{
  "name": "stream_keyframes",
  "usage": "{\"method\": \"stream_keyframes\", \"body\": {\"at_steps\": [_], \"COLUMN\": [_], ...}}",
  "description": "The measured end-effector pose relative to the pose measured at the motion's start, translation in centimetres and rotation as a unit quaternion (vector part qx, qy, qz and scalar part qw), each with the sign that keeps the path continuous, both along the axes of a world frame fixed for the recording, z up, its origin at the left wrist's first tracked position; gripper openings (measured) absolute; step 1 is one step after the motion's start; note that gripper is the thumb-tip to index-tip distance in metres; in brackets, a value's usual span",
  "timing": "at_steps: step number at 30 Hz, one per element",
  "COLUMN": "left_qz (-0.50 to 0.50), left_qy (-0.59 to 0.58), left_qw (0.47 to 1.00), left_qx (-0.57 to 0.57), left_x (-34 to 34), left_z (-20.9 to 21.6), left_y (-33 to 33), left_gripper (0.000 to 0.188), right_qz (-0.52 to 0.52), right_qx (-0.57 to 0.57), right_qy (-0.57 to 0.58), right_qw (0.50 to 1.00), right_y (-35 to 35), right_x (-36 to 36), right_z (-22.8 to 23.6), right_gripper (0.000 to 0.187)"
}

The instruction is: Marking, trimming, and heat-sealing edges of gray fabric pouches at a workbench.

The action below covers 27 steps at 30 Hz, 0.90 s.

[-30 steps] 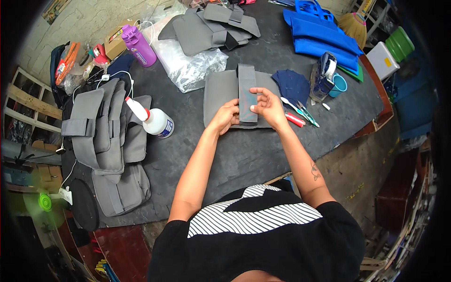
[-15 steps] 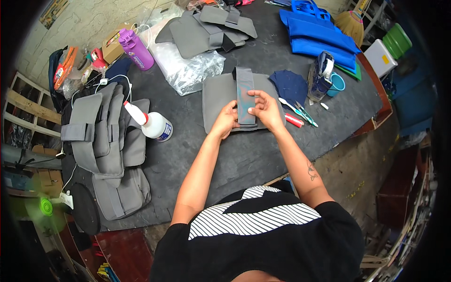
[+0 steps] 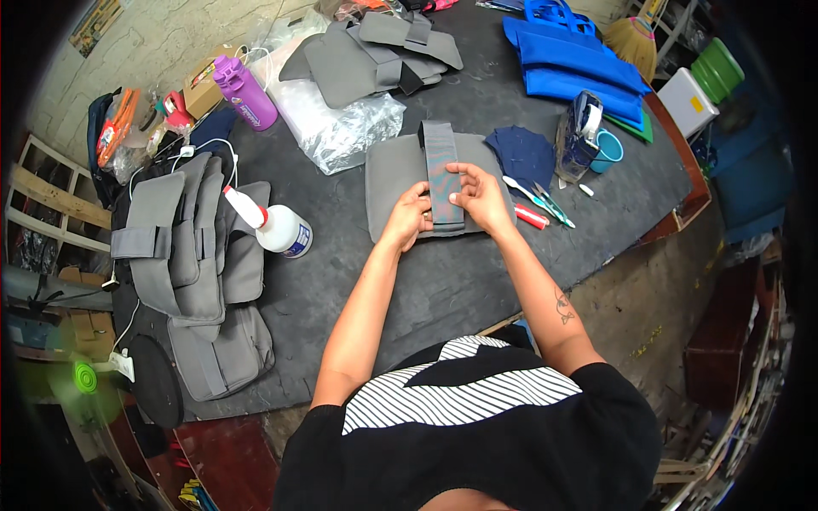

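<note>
A flat grey fabric piece point(image 3: 394, 175) lies on the dark table in front of me, with a wide grey strap point(image 3: 440, 153) running down its middle. Teal marks or a sheen show on the strap's face. My left hand point(image 3: 409, 218) has its fingers curled at the strap's lower left edge; some fingertips are hidden. At the opposite edge, my right hand point(image 3: 479, 203) grips the strap between thumb and fingers. The strap's top end stands slightly past the piece's far edge.
Stacked grey fabric pieces point(image 3: 158, 264) and a white spray bottle point(image 3: 285, 232) stand left. Farther back are more grey pieces point(image 3: 341, 68), clear plastic point(image 3: 362, 132) and a purple bottle point(image 3: 247, 98). Rightward lie navy fabric point(image 3: 521, 155), scissors point(image 3: 554, 207), a tape dispenser point(image 3: 579, 136) and blue bags point(image 3: 579, 72).
</note>
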<state>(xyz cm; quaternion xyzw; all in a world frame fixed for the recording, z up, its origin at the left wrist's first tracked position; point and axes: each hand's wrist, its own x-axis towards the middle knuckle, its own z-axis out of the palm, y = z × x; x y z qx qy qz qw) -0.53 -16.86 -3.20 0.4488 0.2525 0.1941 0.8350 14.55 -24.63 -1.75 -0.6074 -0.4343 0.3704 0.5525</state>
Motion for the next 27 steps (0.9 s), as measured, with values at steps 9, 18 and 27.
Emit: {"method": "stream_keyframes", "body": {"at_steps": [9,18,27], "left_qz": [-0.001,0.021,0.098], "left_qy": [0.019,0.01,-0.024], "left_qw": [0.998,0.995,0.99], "left_qx": [0.056,0.096,0.1], "left_x": [-0.2,0.4,1.5], "left_z": [-0.1,0.0,-0.4], "left_y": [-0.3,-0.6,-0.3], "left_gripper": [0.042,0.055,0.054], "right_qz": [-0.039,-0.09,-0.251], "right_qx": [0.006,0.068,-0.055], "right_qy": [-0.043,-0.244,-0.441], "right_qw": [0.998,0.963,0.86], "right_y": [-0.2,-1.1,-7.3], "right_x": [-0.5,-1.2,7.6], "right_z": [-0.3,1.3,-1.1], "right_gripper": [0.05,0.043,0.015]}}
